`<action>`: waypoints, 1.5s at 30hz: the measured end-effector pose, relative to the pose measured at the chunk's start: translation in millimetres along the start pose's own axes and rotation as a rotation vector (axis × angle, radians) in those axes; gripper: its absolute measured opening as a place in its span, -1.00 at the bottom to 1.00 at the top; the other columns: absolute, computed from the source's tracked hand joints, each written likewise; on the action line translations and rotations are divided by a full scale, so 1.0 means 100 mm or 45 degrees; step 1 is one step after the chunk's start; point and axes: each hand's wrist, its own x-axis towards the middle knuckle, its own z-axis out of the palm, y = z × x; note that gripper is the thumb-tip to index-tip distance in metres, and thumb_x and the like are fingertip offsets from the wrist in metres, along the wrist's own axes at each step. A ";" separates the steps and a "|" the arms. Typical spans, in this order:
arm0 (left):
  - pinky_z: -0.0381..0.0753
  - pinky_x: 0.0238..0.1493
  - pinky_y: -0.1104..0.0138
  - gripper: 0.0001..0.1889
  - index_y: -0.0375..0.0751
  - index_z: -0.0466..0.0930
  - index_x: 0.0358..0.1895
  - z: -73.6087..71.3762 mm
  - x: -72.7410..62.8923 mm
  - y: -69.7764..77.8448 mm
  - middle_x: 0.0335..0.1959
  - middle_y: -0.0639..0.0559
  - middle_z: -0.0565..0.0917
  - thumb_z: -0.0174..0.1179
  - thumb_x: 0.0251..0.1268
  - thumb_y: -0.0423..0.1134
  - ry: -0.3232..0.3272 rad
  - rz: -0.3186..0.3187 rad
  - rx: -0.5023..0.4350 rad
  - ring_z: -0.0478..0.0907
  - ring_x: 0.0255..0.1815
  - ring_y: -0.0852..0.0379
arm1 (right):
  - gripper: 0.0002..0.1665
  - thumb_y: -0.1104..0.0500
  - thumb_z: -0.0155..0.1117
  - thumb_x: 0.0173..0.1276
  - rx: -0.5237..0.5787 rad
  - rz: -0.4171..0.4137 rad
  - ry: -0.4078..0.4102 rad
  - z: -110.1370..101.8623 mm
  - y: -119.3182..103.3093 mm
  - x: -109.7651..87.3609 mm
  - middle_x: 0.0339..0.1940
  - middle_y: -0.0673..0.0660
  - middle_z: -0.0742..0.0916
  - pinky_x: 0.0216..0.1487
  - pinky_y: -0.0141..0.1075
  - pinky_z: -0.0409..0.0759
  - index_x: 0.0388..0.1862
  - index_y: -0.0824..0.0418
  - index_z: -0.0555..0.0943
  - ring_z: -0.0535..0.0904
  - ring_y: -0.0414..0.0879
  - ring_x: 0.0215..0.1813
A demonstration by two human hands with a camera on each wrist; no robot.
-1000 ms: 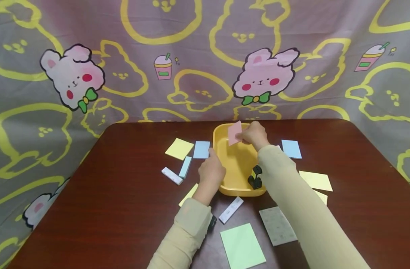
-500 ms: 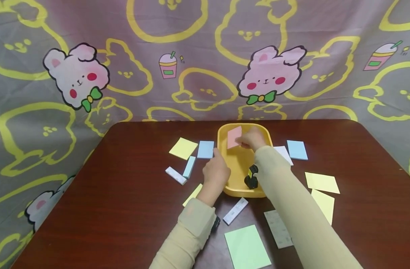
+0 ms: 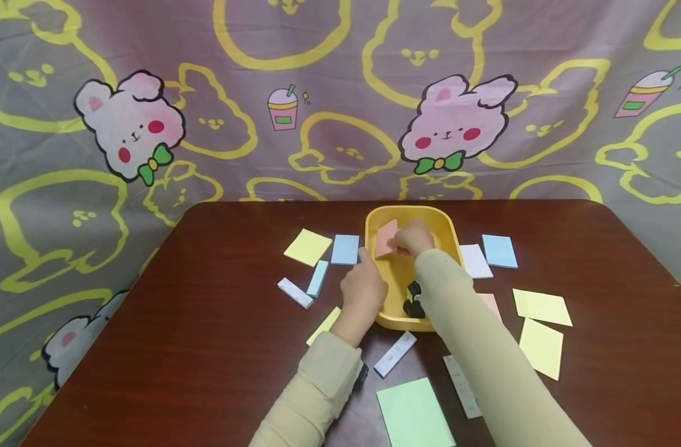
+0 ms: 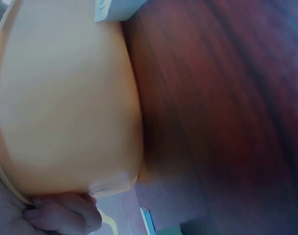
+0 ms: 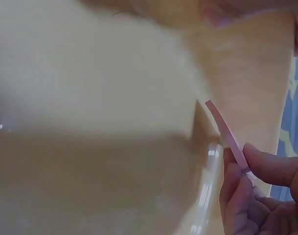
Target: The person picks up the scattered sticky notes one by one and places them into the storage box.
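My left hand [image 3: 365, 287] gripped the left rim of the rounded yellow plastic tray [image 3: 403, 323]; beyond roomy floor space, my right hand [image 3: 415, 238] pinched a rectangular pink paper pad [image 3: 384, 239] inside, near that rim, its long axis tilted upward.

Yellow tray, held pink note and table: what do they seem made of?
Yellow tray: probably glossy plastic, given bright highlights inside. Pink note: likely matte paper, perhaps a thin pad, with a slim, slightly bent edge. Table: reddish with streaky grain, perhaps polished wood or laminate.
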 end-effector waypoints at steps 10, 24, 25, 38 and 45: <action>0.54 -0.44 0.13 -0.54 -0.24 0.24 0.07 -0.03 -0.01 0.03 -0.41 -0.21 0.69 0.21 0.15 -0.30 -0.007 -0.018 -0.016 0.65 -0.43 -0.11 | -0.75 0.19 0.32 0.11 -0.304 0.009 0.100 0.09 0.01 0.01 -0.39 0.21 0.55 -0.38 -0.37 0.33 -0.39 0.37 0.52 0.41 -0.01 -0.36; 0.54 -0.47 0.15 -0.56 -0.22 0.24 0.04 -0.05 0.02 0.06 -0.40 -0.20 0.69 0.22 0.16 -0.28 -0.020 -0.028 -0.005 0.65 -0.42 -0.10 | -0.72 0.16 0.36 0.13 -0.365 -0.008 0.019 0.06 0.08 0.11 -0.80 -0.04 0.49 -0.50 -0.42 0.30 -0.65 0.24 0.51 0.36 -0.21 -0.65; 0.53 -0.47 0.15 -0.57 -0.22 0.24 0.03 -0.05 0.02 0.06 -0.41 -0.20 0.69 0.22 0.15 -0.28 -0.019 -0.029 -0.004 0.65 -0.43 -0.09 | -0.71 0.15 0.36 0.14 -0.375 -0.011 0.022 0.06 0.07 0.11 -0.79 -0.03 0.48 -0.50 -0.41 0.30 -0.65 0.24 0.50 0.37 -0.20 -0.64; 0.59 -0.38 0.13 -0.56 -0.21 0.23 0.06 -0.05 0.03 0.07 -0.38 -0.18 0.70 0.21 0.16 -0.28 -0.015 -0.031 -0.005 0.67 -0.39 -0.09 | -0.61 0.15 0.32 0.18 -0.460 -0.105 0.002 0.05 0.07 0.09 -0.76 -0.03 0.37 -0.49 -0.38 0.28 -0.76 0.18 0.42 0.30 -0.15 -0.60; 0.57 -0.42 0.15 -0.54 -0.21 0.23 0.08 -0.05 0.03 0.05 -0.39 -0.17 0.71 0.22 0.16 -0.28 -0.019 -0.039 -0.008 0.67 -0.41 -0.07 | -0.69 0.23 0.26 0.09 -0.371 -0.073 -0.020 0.05 0.07 0.09 -0.77 -0.03 0.38 -0.51 -0.38 0.27 -0.76 0.18 0.42 0.29 -0.15 -0.60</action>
